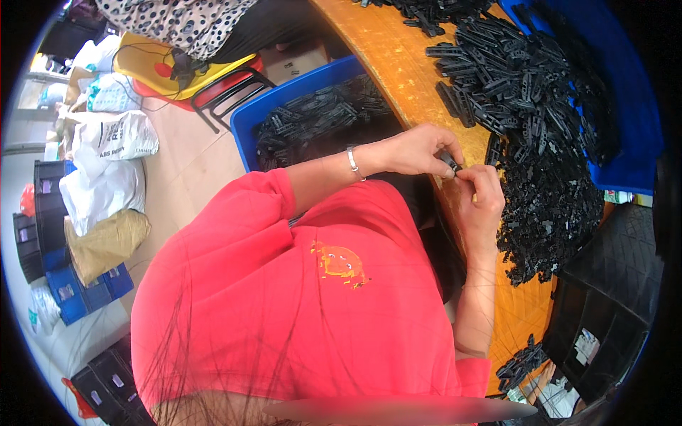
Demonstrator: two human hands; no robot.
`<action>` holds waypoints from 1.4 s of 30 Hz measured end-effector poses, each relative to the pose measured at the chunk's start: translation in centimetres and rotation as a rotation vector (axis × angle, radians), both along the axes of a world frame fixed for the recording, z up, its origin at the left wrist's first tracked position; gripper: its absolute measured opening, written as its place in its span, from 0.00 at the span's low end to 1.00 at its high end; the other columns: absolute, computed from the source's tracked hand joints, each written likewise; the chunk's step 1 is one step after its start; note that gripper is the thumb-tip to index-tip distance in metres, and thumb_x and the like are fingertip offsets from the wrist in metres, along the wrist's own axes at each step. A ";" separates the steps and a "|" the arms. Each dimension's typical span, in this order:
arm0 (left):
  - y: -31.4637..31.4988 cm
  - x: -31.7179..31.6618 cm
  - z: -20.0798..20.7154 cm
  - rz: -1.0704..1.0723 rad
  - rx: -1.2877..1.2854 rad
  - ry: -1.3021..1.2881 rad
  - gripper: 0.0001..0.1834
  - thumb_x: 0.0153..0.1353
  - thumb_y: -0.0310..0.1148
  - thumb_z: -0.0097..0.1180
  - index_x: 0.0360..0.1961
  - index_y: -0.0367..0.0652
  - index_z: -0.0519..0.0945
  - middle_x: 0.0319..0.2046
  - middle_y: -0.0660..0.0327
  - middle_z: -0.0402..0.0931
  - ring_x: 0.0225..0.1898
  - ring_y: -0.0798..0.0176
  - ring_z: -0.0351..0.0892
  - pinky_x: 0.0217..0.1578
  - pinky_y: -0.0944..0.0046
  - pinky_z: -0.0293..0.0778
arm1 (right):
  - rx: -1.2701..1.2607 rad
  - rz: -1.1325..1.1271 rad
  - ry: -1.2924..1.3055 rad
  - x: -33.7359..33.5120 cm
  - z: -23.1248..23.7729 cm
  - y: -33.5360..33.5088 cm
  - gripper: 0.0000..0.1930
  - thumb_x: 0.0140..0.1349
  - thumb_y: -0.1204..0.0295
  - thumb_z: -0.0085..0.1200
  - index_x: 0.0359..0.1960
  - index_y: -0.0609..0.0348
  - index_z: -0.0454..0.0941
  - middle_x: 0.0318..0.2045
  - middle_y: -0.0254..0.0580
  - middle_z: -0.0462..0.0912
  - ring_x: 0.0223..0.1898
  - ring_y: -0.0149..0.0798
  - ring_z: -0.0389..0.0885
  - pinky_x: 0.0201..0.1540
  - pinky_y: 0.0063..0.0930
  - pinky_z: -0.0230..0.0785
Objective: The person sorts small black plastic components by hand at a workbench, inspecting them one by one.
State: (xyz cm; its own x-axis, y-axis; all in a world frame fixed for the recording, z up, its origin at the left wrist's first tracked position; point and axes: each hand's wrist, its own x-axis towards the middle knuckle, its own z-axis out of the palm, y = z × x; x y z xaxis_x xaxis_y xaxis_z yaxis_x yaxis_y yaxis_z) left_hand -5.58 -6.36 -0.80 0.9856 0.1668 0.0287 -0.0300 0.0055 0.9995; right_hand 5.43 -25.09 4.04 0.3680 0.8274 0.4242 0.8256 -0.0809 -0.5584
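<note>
On the far left I see white sacks [106,153] and dark crates [42,227] standing on the floor, well apart from the work, which reads to me as stock set out of the way. Next comes a blue bin [284,99] of black plastic parts, sitting low beside the table edge just left of my left arm, I judge so that pieces can drop into it without a long reach.

My left hand [419,150] comes in across my chest, forearm almost level, a bracelet [353,162] at the wrist, wrist bent slightly down. Its thumb and fingers are pinched on a small black part [450,162], which sits right over the near edge of the orange table [398,57], close to my body where I can see it well.

My right hand [483,199] rises from below, forearm nearly upright along the table edge, elbow tucked. Its fingertips close on the same part from the other side, so both hands meet at it and touch each other. I take that two-sided pinch as a way to steady so small a piece while working it.

To the right, a large heap of black parts [547,142] spreads over the table, just beside the right hand, within easy pick-up. Behind it lies a blue tray [632,128], and at near right a black crate [611,312].
</note>
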 end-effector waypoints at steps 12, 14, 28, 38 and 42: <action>-0.2 -0.7 0.2 0.004 0.098 -0.019 0.12 0.63 0.26 0.71 0.46 0.37 0.85 0.38 0.66 0.83 0.38 0.74 0.79 0.39 0.68 0.77 | -0.145 -0.077 0.494 0.3 -0.3 -0.4 0.11 0.59 0.84 0.71 0.41 0.65 0.83 0.38 0.38 0.84 0.34 0.29 0.83 0.36 0.26 0.76; -0.7 -1.3 1.6 0.030 0.156 -0.027 0.11 0.63 0.26 0.70 0.45 0.38 0.85 0.38 0.64 0.84 0.39 0.72 0.81 0.40 0.68 0.79 | -0.203 -0.145 0.539 0.3 0.1 -0.6 0.12 0.59 0.83 0.72 0.43 0.65 0.84 0.37 0.37 0.84 0.33 0.27 0.82 0.36 0.25 0.75; 7.3 -9.6 3.5 -0.012 0.734 0.172 0.09 0.60 0.26 0.67 0.42 0.40 0.87 0.38 0.53 0.87 0.45 0.46 0.86 0.49 0.52 0.81 | -0.260 0.073 0.453 -4.5 -1.0 0.6 0.13 0.67 0.74 0.69 0.50 0.64 0.84 0.37 0.40 0.88 0.31 0.30 0.84 0.34 0.28 0.77; 7.6 1.1 0.9 0.435 1.171 -0.196 0.13 0.65 0.30 0.66 0.51 0.45 0.85 0.47 0.55 0.83 0.51 0.45 0.81 0.54 0.52 0.78 | -0.240 -0.456 -0.031 3.1 -0.9 -8.6 0.04 0.64 0.75 0.68 0.39 0.56 0.86 0.38 0.44 0.87 0.38 0.53 0.88 0.40 0.41 0.81; 7.7 3.5 -0.6 0.474 1.156 -0.250 0.11 0.63 0.28 0.68 0.47 0.45 0.87 0.47 0.58 0.82 0.52 0.47 0.81 0.53 0.52 0.78 | -0.217 -0.447 -0.140 4.0 -0.7 -7.2 0.04 0.66 0.74 0.66 0.41 0.55 0.86 0.38 0.44 0.86 0.37 0.54 0.88 0.39 0.44 0.81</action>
